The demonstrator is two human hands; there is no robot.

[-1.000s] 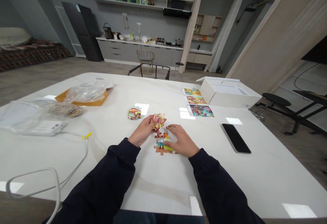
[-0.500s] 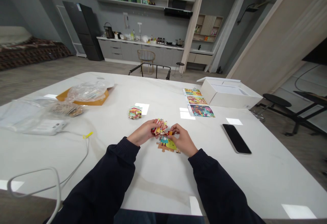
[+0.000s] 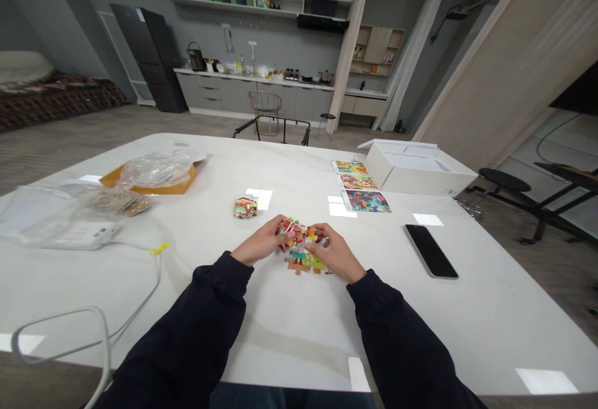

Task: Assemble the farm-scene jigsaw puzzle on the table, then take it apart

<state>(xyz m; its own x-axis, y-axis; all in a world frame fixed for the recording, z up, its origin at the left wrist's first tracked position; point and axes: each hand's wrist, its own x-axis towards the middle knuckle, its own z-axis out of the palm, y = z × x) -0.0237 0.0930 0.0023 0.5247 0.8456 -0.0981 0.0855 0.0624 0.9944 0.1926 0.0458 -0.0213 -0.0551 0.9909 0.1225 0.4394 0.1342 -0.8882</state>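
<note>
**Jigsaw partly joined; many pieces outstanding**

The white counter (image 3: 289, 328) carries all work. An open box (image 3: 413, 178) stands toward its far right, a picture sheet (image 3: 362, 190) just beside it. The left hand (image 3: 259, 244) is closed; the right hand (image 3: 339, 256) has its fingers curled nearly together. Beneath them lies a small joined section (image 3: 303, 264), upper part hidden. A tab juts free on its near side; assembly is judged early. Outstanding: the thick stack (image 3: 290, 233) gripped in the left hand. A loose pile (image 3: 245, 206) lies beyond, untouched. One orange-yellow piece (image 3: 311, 233) appears pinched in the right hand, not yet placed.
</note>
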